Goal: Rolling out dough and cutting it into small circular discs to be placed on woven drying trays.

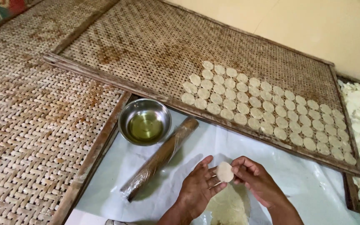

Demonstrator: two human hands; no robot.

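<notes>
head view — both hands' fingers (213,173) pinching a thin round dough disc (224,171) — woven tray (146,46) behind

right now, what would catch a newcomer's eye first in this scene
The neat rows of small pale round dough discs laid out on the big woven bamboo tray at centre right stand out first. Below them, the left hand and right hand pinch one more round disc between them over a white plastic sheet. To the left sit a shiny steel bowl of yellowish oil and a plastic-wrapped rolling pin.
</notes>
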